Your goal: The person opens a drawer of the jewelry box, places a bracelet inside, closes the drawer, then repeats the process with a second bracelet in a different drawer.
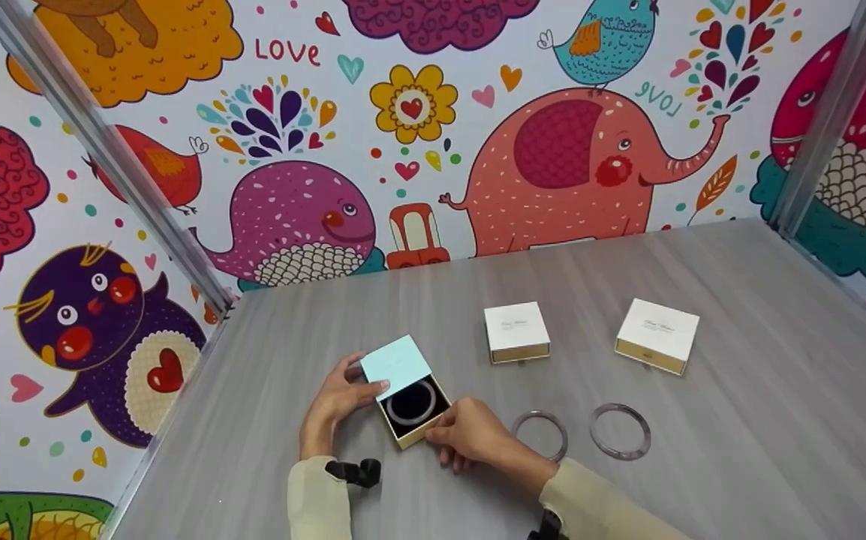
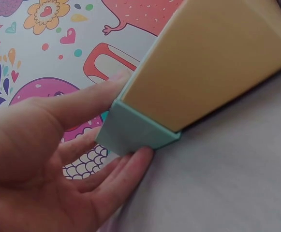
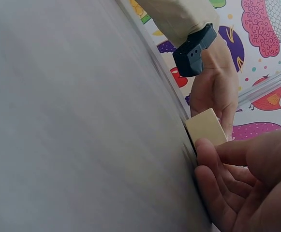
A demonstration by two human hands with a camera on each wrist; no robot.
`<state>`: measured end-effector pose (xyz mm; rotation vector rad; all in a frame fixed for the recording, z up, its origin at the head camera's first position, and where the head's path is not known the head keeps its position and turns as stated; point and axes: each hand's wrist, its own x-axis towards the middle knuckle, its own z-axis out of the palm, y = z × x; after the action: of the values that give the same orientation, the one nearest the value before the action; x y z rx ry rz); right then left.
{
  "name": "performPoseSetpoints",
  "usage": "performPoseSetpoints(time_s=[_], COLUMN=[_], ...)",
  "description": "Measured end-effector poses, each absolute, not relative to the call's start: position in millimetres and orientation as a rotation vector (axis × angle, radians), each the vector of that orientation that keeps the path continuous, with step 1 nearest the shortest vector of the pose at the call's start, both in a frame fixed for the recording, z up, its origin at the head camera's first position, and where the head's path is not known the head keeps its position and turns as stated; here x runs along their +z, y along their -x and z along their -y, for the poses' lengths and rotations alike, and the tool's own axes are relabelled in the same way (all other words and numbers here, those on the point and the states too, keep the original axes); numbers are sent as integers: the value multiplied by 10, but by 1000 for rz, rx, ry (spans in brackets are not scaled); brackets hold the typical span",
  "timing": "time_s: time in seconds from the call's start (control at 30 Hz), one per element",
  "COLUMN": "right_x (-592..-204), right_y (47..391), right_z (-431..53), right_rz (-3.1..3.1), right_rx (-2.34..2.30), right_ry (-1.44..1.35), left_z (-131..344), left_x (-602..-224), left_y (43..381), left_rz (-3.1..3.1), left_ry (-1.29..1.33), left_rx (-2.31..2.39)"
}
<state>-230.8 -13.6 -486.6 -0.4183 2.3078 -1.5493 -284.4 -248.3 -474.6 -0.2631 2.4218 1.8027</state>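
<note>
A small gift box with a mint-green sleeve (image 1: 397, 361) stands on the table, its gold-sided drawer (image 2: 203, 67) slid partly out toward me. Inside the drawer a greyish translucent bangle (image 1: 412, 424) lies on black lining. My left hand (image 1: 337, 401) holds the sleeve, thumb over its top and fingers along the far side and beneath its edge in the left wrist view. At the drawer's front right corner, my right hand (image 1: 472, 436) pinches the drawer end between thumb and forefinger, other fingers curled below. Just right of that hand lies a second bangle (image 1: 538, 413), partly behind the wrist.
Another bangle (image 1: 626, 455) lies farther right on the grey table (image 1: 763, 315). Two closed white boxes (image 1: 517, 326) with gold fronts stand behind the bangles. A wall panel (image 1: 418, 172) with cartoon animals borders the table's back, with metal posts at its corners.
</note>
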Motion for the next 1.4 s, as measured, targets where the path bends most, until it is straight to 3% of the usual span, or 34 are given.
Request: performPoseSetpoints(time_s=[1.4], right_x=[-4891], right_y=[2305], right_z=[172], right_rz=[-2374], right_rx=[-1518], right_ry=[438], left_z=[2498], left_x=[-4773], left_y=[2860], left_rz=[-2381], left_ry=[256], left_rx=[1846])
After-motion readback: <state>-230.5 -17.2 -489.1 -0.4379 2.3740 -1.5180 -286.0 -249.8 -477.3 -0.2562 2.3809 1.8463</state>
